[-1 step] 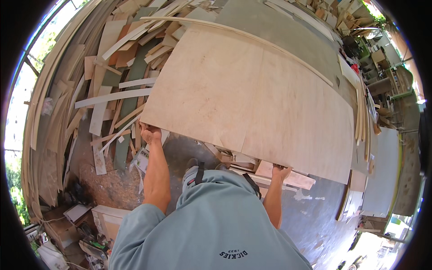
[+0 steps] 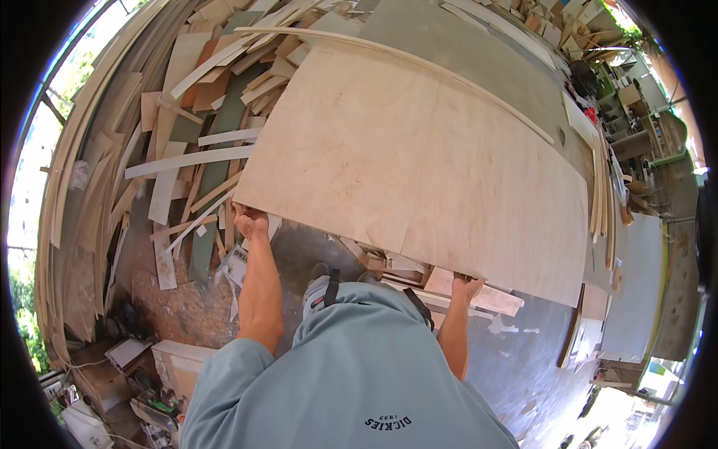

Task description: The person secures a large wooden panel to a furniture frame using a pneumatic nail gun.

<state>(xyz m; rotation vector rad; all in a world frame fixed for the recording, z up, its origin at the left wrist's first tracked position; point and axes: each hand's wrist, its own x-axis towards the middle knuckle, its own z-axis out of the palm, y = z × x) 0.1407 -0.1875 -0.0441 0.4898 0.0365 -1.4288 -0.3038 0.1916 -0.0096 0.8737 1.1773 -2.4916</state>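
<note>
A large pale plywood sheet spreads out in front of me. My left hand grips its near edge close to the left corner, with some fingers hidden beneath the board. Farther right along that same edge, my right hand also holds the sheet, its fingertips tucked under. A long thin wooden strip runs along the far side of the sheet. Short wood offcuts show below the near edge, between my hands.
Loose boards and offcuts are heaped at the left, beside long planks standing along that side. A greenish-grey panel lies beyond the sheet. Narrow strips and a pale panel are at the right. A white box sits lower left.
</note>
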